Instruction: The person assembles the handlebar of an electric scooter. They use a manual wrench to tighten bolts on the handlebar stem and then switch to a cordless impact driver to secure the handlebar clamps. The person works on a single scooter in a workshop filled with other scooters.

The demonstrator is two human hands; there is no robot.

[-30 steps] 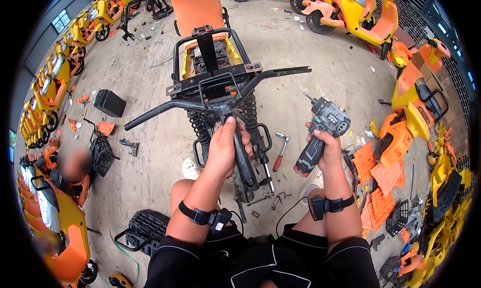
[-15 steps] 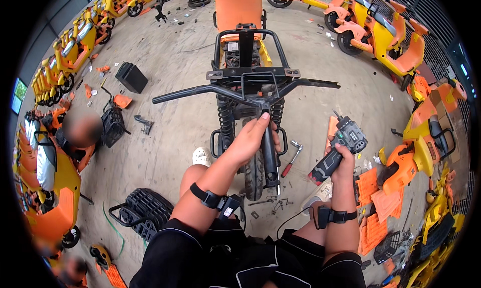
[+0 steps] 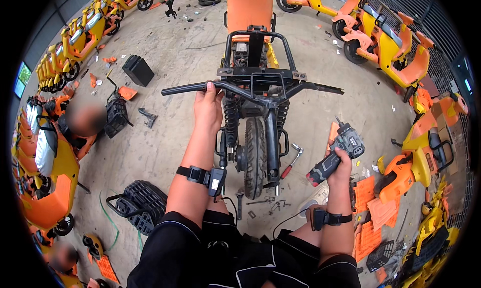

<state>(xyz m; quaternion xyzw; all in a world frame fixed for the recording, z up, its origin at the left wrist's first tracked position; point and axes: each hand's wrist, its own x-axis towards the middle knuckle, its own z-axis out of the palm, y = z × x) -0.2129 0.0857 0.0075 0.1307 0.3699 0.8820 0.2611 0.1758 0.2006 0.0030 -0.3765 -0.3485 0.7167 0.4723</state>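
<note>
A black handlebar (image 3: 181, 89) with a straight stem tube (image 3: 272, 142) lies across the rear rack (image 3: 288, 52) of a partly stripped scooter in front of me. My left hand (image 3: 208, 107) is closed around the bar's left arm, thumb on top. Below the bar stands the scooter's wheel (image 3: 254, 160), flanked by black coil springs (image 3: 231, 120). Off to the right, my right hand (image 3: 339, 165) grips a grey and black cordless power driver (image 3: 349, 141), its bit pointing up and away from the scooter.
A red-handled ratchet (image 3: 290, 164) and loose small metal parts (image 3: 274, 205) lie on the floor. Left are a black crate-like basket (image 3: 143, 208) and a black box (image 3: 138, 70). Orange panels (image 3: 371, 238) spread at right. Yellow-orange scooters (image 3: 396, 47) line both sides; blurred people are at left.
My left hand has let go of the stem and moved left and up onto the bar's left arm. The driver stays in my right hand. The view has shifted slightly.
</note>
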